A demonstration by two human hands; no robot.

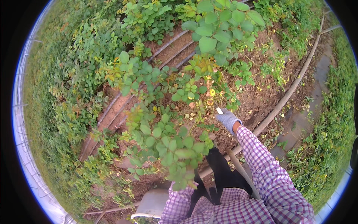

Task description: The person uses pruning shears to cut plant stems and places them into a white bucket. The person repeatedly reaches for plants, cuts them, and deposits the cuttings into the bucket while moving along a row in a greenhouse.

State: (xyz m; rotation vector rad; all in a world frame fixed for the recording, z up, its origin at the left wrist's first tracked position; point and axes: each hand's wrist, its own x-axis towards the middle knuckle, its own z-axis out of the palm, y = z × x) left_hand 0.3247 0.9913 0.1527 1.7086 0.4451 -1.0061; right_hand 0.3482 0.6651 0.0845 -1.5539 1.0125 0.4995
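My right hand [228, 119], in a grey knitted glove, is closed around a small tool with a white handle [219, 111]. The tool's dark tip points up and left into low stems with yellow and orange-brown leaves [211, 93]. My left sleeve [181, 196] runs up under a leafy green branch [173, 142], and the leaves hide my left hand. Whether that hand grips the branch cannot be told. Another tall leafy shoot [221, 30] rises beyond my right hand.
A long wooden pole [279, 106] borders the bed on the right, beside a wet path [302, 123]. A wooden stick [240, 170] leans by my legs. A grey bucket [152, 200] stands at lower left. Several thin pipes or hoses [170, 46] cross the soil between dense shrubs.
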